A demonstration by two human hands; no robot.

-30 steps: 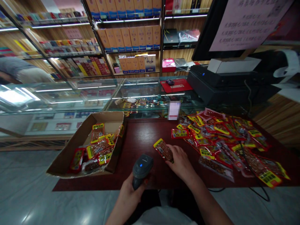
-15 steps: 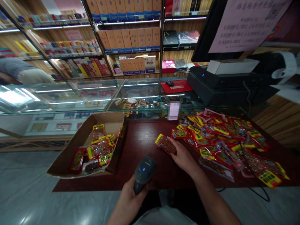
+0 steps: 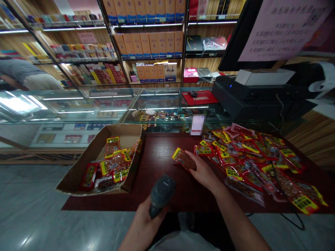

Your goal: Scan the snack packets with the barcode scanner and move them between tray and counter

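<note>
My left hand (image 3: 148,218) is wrapped round the handle of a dark grey barcode scanner (image 3: 162,191), its head tilted toward the middle of the table. In my right hand (image 3: 200,169) is a red and yellow snack packet (image 3: 183,159), gripped at its right end and held just over the dark red tabletop (image 3: 154,153). To the right of that hand lies a loose pile of similar snack packets (image 3: 235,153). On the left, an open cardboard box (image 3: 103,141) holds several more packets (image 3: 115,164).
Behind the table runs a glass display counter (image 3: 104,104) with a red mouse mat (image 3: 206,97) on it. A black monitor (image 3: 235,35) rises at the right. A black cable (image 3: 277,184) crosses the pile. At far left, a person (image 3: 23,73) bends over.
The camera view has shifted slightly, so the surroundings sit a little further right. The packet in my right hand has moved slightly left, toward the scanner. The scanner's blue light no longer shows.
</note>
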